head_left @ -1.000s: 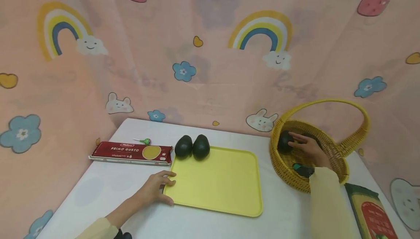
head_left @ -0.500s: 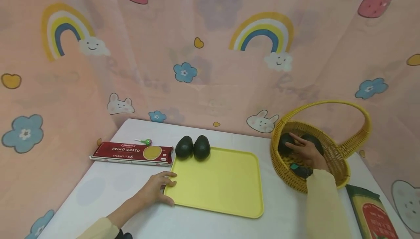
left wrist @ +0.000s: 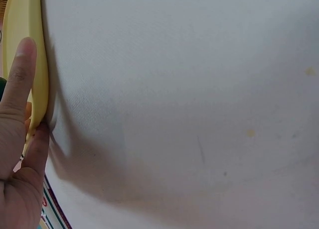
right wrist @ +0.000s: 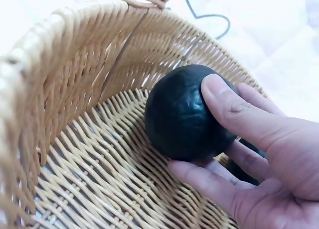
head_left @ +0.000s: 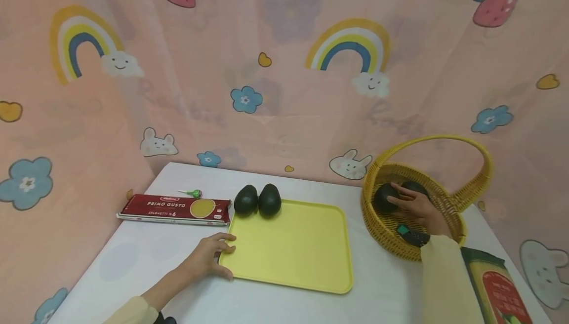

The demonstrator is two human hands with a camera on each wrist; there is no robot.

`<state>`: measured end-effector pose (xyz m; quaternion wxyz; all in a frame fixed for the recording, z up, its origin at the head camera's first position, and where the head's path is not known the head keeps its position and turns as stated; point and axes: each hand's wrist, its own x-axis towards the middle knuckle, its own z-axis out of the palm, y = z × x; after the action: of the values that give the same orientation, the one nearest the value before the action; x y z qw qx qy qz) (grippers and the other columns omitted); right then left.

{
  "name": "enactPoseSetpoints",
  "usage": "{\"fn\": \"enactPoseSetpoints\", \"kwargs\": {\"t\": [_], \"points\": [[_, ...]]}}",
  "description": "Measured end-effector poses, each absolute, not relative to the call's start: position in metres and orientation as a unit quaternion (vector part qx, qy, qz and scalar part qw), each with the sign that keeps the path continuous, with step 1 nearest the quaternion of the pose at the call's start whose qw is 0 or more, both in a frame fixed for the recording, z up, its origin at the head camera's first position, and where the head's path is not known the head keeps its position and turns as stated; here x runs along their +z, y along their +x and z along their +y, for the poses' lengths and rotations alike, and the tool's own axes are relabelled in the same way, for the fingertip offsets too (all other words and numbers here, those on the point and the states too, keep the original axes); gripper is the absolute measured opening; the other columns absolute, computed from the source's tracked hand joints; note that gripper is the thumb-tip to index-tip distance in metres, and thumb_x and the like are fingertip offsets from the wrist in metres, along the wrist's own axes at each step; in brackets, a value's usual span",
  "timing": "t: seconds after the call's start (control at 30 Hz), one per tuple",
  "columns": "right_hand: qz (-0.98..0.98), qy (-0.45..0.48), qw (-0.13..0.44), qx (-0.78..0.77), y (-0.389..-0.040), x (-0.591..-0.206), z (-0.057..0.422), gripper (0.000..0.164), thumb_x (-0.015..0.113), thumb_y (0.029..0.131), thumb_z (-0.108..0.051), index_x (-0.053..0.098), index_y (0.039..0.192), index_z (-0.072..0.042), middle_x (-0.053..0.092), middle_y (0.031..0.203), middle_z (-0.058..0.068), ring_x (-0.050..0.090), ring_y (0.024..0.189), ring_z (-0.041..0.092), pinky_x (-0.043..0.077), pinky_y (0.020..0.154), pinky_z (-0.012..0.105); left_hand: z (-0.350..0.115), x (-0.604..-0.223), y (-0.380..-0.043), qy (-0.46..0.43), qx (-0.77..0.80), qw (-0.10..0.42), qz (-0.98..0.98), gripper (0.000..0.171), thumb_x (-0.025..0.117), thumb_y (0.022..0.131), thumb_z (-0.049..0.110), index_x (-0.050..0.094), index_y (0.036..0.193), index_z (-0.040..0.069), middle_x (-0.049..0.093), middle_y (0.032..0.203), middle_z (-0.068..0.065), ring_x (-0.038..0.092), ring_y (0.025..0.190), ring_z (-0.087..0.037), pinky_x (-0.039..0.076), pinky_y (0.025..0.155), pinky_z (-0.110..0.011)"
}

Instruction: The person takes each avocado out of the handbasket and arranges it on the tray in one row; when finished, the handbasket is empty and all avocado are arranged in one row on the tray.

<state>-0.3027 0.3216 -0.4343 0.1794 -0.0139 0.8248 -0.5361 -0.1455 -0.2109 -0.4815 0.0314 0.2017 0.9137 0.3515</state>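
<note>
Two avocados [head_left: 269, 200] sit side by side on the upper-left corner of the yellow tray [head_left: 306, 255], near the middle of the frame, their narrow ends toward the top. Your left hand [head_left: 206, 257] holds the tray at its left side, fingers bent at the rim and thumb spread well apart from them at the lower-left corner; neither view tells how firmly you press. At the right of the frame, your right hand [head_left: 420, 208] is down inside the wicker basket [head_left: 378, 235] and has hold of a third avocado [head_left: 385, 198], near the basket's left wall. In the right wrist view your thumb lies along that fruit's upper right side and a finger bends beneath it, the grip parted just as wide as the avocado; you can't tell whether it is clear of the woven floor. A fourth avocado [head_left: 416, 187] lies farther up in the basket, partly hidden behind your hand. At the left of the frame, a red packet of Primo Gusto spaghetti [head_left: 155, 209] lies just beside the tray's upper-left corner, with a green lollipop [head_left: 194, 193] just above it. A green-and-yellow packet [head_left: 500, 289] with a red label lies at the lower right, near the basket, on the white tablecloth [head_left: 284, 309].
</note>
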Motion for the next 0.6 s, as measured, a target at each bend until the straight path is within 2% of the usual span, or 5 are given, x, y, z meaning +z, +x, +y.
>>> {"fn": "enactPoseSetpoints", "kwargs": {"t": [0.1, 0.17, 0.27, 0.47, 0.6], "points": [[0.831, -0.020, 0.179, -0.526, -0.300, -0.433, 0.321, 0.077, 0.062, 0.094, -0.033, 0.018, 0.151, -0.006, 0.005, 0.152, 0.035, 0.029, 0.133, 0.051, 0.058, 0.084, 0.032, -0.212, -0.482, -0.145, 0.209, 0.350, 0.024, 0.913, 0.063, 0.089, 0.057, 0.029, 0.069, 0.104, -0.007, 0.060, 0.121, -0.015, 0.054, 0.115, -0.041, 0.048, 0.096, -0.049], [0.839, -0.023, 0.177, -0.513, -0.297, -0.431, 0.320, 0.077, 0.063, 0.093, -0.033, 0.019, 0.151, -0.006, 0.007, 0.151, 0.036, 0.026, 0.134, 0.051, 0.058, 0.083, 0.032, -0.213, -0.482, -0.145, 0.214, 0.345, 0.020, 0.914, 0.062, 0.089, 0.057, 0.029, 0.069, 0.104, -0.007, 0.061, 0.121, -0.016, 0.055, 0.114, -0.041, 0.049, 0.095, -0.049], [0.857, -0.021, 0.169, -0.487, -0.295, -0.430, 0.321, 0.079, 0.065, 0.091, -0.037, 0.022, 0.150, -0.007, 0.011, 0.150, 0.037, 0.025, 0.135, 0.051, 0.057, 0.079, 0.028, -0.213, -0.482, -0.144, 0.213, 0.343, 0.021, 0.915, 0.062, 0.089, 0.057, 0.029, 0.069, 0.104, -0.007, 0.061, 0.121, -0.015, 0.055, 0.114, -0.040, 0.049, 0.096, -0.049], [0.856, -0.031, 0.167, -0.489, -0.289, -0.432, 0.327, 0.077, 0.066, 0.091, -0.033, 0.025, 0.149, -0.005, 0.010, 0.149, 0.040, 0.023, 0.134, 0.052, 0.058, 0.077, 0.029, -0.211, -0.480, -0.145, 0.198, 0.351, 0.034, 0.914, 0.062, 0.089, 0.057, 0.027, 0.069, 0.105, -0.006, 0.060, 0.123, -0.015, 0.054, 0.117, -0.040, 0.046, 0.099, -0.051], [0.863, -0.044, 0.159, -0.477, -0.283, -0.432, 0.329, 0.075, 0.066, 0.091, -0.034, 0.027, 0.149, -0.006, 0.012, 0.149, 0.040, 0.029, 0.130, 0.053, 0.058, 0.074, 0.030, -0.210, -0.477, -0.145, 0.193, 0.359, 0.039, 0.912, 0.061, 0.089, 0.057, 0.025, 0.069, 0.105, -0.007, 0.060, 0.124, -0.016, 0.053, 0.117, -0.041, 0.049, 0.096, -0.048]]}}
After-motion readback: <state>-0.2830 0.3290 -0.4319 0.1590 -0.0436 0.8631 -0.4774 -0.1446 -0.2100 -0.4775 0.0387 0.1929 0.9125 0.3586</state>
